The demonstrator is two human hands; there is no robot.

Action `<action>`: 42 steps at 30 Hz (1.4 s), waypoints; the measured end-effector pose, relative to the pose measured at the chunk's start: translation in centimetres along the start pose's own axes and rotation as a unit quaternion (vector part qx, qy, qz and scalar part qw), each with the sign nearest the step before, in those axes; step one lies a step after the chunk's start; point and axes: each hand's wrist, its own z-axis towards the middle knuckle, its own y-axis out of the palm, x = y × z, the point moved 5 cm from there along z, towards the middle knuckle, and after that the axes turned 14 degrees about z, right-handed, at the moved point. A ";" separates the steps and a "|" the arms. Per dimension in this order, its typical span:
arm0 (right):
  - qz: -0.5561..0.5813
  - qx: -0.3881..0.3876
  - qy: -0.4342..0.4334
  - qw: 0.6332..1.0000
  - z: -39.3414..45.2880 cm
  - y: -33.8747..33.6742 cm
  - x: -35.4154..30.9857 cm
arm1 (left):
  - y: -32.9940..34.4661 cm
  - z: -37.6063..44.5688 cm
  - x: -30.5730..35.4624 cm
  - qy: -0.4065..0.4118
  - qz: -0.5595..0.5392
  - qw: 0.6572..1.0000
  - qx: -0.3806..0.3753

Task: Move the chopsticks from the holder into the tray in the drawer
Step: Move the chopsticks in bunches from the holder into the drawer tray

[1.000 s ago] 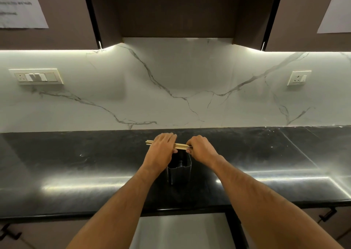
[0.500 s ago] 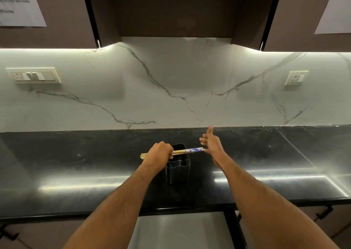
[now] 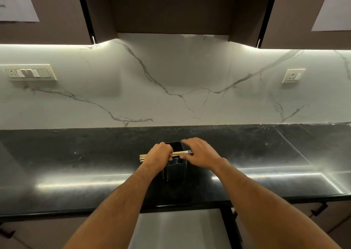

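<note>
Glossy black counter under marble: both hands grip chopsticks.

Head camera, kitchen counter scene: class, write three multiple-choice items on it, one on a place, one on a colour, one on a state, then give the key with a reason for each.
1. Where does the holder stand?
A. on the black countertop
B. in a sink
C. on a wall shelf

2. What colour is the holder?
A. white
B. black
C. red

3. How are the chopsticks lying?
A. upright inside the holder
B. flat on the countertop
C. level, gripped in the left hand above the holder

Key: 1 A, its base rests on the dark counter. 2 B, its walls are black. 3 C, the left fist closes on the bundle, with the right hand at its patterned end.
</note>
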 end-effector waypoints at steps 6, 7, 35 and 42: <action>-0.223 -0.076 -0.028 0.972 -0.1 1.4 -2.0 | -1.0 -0.2 1.9 0.019 0.037 0.999 -0.011; -0.228 -0.082 -0.026 0.970 -0.2 1.5 -2.0 | -1.0 -0.3 2.1 0.022 0.048 0.999 -0.013; -0.268 -0.152 0.038 0.951 -20.7 16.6 -3.7 | 13.4 -21.1 7.1 0.073 0.149 0.984 -0.070; -0.245 -0.179 0.022 0.953 -26.9 21.8 -1.9 | 19.6 -27.2 8.9 0.078 0.134 0.987 -0.044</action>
